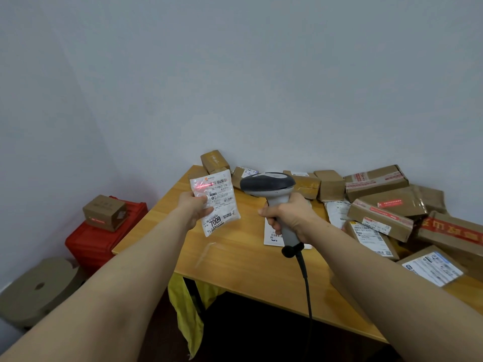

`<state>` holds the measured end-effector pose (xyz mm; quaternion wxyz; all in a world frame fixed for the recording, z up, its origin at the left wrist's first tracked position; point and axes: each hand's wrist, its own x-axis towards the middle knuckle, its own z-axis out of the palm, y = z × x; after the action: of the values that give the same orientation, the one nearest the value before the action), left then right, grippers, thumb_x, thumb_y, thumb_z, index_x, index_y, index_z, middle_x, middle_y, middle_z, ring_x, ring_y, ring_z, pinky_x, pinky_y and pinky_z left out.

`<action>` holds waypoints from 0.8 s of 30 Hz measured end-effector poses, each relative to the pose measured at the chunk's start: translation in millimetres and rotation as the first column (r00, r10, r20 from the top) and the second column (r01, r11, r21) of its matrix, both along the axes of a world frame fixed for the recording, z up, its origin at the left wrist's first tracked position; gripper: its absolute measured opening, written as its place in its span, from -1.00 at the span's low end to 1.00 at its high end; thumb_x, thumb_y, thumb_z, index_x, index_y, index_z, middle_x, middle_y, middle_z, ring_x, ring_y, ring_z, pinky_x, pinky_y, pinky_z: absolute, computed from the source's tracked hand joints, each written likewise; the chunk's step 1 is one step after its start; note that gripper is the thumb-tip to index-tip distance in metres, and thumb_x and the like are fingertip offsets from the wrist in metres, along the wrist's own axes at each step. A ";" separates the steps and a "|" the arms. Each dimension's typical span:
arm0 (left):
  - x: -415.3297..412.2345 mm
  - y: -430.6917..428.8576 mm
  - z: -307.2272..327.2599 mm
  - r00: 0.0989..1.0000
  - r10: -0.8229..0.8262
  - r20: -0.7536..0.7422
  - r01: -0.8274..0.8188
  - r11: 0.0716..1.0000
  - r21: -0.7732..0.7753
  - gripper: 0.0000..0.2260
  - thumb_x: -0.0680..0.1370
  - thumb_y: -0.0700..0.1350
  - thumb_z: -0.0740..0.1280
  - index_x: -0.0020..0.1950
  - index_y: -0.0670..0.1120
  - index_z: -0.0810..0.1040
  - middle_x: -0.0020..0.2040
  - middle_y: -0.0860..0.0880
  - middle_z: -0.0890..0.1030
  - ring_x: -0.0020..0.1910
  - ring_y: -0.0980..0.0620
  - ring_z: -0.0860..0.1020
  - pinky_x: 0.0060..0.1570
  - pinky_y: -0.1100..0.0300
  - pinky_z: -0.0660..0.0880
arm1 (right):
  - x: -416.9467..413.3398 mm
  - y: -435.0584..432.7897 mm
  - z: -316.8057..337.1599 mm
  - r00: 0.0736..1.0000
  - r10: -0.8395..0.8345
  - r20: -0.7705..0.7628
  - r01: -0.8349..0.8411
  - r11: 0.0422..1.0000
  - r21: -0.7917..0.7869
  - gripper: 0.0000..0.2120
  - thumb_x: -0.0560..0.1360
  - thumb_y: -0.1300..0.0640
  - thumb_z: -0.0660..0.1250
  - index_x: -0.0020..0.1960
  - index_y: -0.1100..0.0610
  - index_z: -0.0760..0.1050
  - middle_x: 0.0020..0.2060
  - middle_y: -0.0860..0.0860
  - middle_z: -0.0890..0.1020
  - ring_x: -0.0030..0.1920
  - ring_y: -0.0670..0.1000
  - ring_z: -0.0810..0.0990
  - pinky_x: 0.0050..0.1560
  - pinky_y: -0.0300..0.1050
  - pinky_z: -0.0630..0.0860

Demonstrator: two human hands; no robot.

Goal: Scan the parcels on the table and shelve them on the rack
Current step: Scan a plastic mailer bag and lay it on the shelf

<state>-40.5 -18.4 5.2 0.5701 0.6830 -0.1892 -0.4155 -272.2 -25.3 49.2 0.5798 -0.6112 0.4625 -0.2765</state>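
Left hand point(194, 205) pinches a white labelled plastic pouch point(218, 205), right hand point(290, 215) grips the grey handheld scanner point(266, 182) lasing it; many brown cardboard parcels point(376, 178) wait unshelved.

— What's on the floor at left?
— A red case point(104, 239), with a small brown box point(104, 211) sitting on top of it.
— And nearer?
— A flat cardboard piece point(39, 288) with a hole in it, just beside the case. A yellow bag point(188, 309) hangs lower, in the middle. Grey wall point(261, 74) behind.
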 end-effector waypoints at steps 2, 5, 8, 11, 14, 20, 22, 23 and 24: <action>0.2 0.4 1.4 1.000 0.001 -0.001 -0.001 1.000 0.000 -0.75 0.60 -0.37 0.19 0.27 -0.27 0.43 0.26 -0.26 0.52 0.20 -0.26 0.53 -0.29 0.14 0.60 | 0.9 -1.1 0.8 1.000 0.004 -0.002 -0.004 1.000 -0.002 -0.82 0.41 0.28 0.47 -0.29 0.21 0.49 -0.52 0.08 0.50 -0.58 -0.04 0.39 -0.49 -0.19 0.42; 0.8 1.7 3.0 1.000 -0.005 0.004 0.005 1.000 0.007 -0.75 0.60 -0.38 0.19 0.28 -0.26 0.43 0.26 -0.26 0.52 0.21 -0.26 0.53 -0.30 0.14 0.60 | 1.3 -2.4 1.9 1.000 0.003 -0.002 -0.003 1.000 0.000 -0.81 0.41 0.29 0.47 -0.30 0.22 0.49 -0.51 0.09 0.50 -0.59 -0.04 0.39 -0.50 -0.19 0.41; 1.4 2.5 3.8 1.000 -0.002 0.012 0.001 1.000 0.010 -0.74 0.60 -0.38 0.19 0.28 -0.27 0.43 0.25 -0.26 0.52 0.21 -0.26 0.53 -0.31 0.15 0.59 | 1.3 -3.0 2.2 1.000 0.000 -0.010 0.000 1.000 0.001 -0.81 0.41 0.29 0.47 -0.30 0.22 0.49 -0.51 0.09 0.50 -0.59 -0.04 0.39 -0.51 -0.19 0.41; 2.2 2.2 4.0 1.000 -0.003 0.018 0.002 1.000 0.016 -0.75 0.60 -0.38 0.19 0.27 -0.26 0.43 0.24 -0.26 0.52 0.20 -0.26 0.53 -0.30 0.14 0.60 | 2.1 -3.7 2.6 1.000 0.002 -0.012 -0.002 1.000 0.004 -0.81 0.41 0.29 0.47 -0.31 0.22 0.49 -0.51 0.09 0.50 -0.58 -0.04 0.39 -0.50 -0.19 0.41; 3.5 0.8 4.0 1.000 -0.002 0.016 0.001 1.000 0.020 -0.75 0.60 -0.37 0.20 0.27 -0.26 0.43 0.19 -0.23 0.53 0.17 -0.25 0.55 -0.31 0.13 0.60 | 2.6 -4.9 3.6 1.000 0.007 -0.010 -0.007 1.000 0.004 -0.82 0.41 0.29 0.47 -0.29 0.22 0.49 -0.50 0.10 0.51 -0.57 -0.03 0.39 -0.49 -0.18 0.42; 12.7 -5.2 3.5 0.998 0.053 0.031 -0.053 0.998 -0.029 -0.78 0.60 -0.36 0.21 0.23 -0.25 0.48 0.06 -0.15 0.54 -0.26 -0.04 0.57 -0.35 0.20 0.63 | -1.5 -3.8 1.3 0.996 0.078 -0.043 -0.078 0.997 0.008 -0.87 0.42 0.30 0.46 -0.13 0.22 0.51 -0.47 0.11 0.55 -0.57 -0.03 0.40 -0.51 -0.20 0.41; 15.5 -7.8 4.5 0.995 0.088 0.043 -0.086 0.995 -0.053 -0.79 0.59 -0.36 0.21 0.20 -0.23 0.49 0.05 -0.14 0.54 -0.27 -0.02 0.56 -0.41 0.24 0.61 | -2.2 -3.2 0.0 0.989 0.115 -0.091 -0.114 0.993 0.018 -0.87 0.42 0.29 0.46 -0.12 0.22 0.51 -0.46 0.11 0.55 -0.57 -0.03 0.41 -0.50 -0.21 0.41; 16.9 -8.9 5.2 0.993 0.109 0.040 -0.107 0.992 -0.063 -0.79 0.59 -0.36 0.22 0.21 -0.24 0.49 0.05 -0.14 0.54 -0.27 -0.03 0.56 -0.39 0.22 0.62 | -1.8 -2.4 -0.4 0.982 0.143 -0.122 -0.142 0.990 0.020 -0.88 0.43 0.28 0.46 -0.13 0.23 0.51 -0.45 0.11 0.55 -0.56 -0.04 0.42 -0.49 -0.21 0.41; 18.3 -9.9 5.9 0.991 0.130 0.036 -0.128 0.989 -0.069 -0.78 0.59 -0.35 0.22 0.22 -0.24 0.49 0.06 -0.14 0.54 -0.27 -0.03 0.57 -0.35 0.20 0.63 | -1.0 -1.5 -0.8 0.973 0.173 -0.155 -0.172 0.985 0.019 -0.88 0.43 0.26 0.46 -0.16 0.23 0.51 -0.45 0.11 0.55 -0.55 -0.04 0.42 -0.48 -0.21 0.41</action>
<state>-22.3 -28.3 11.0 0.6142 0.6828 -0.1700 -0.3572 -273.2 -26.8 48.5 0.5652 -0.6670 0.4527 -0.1750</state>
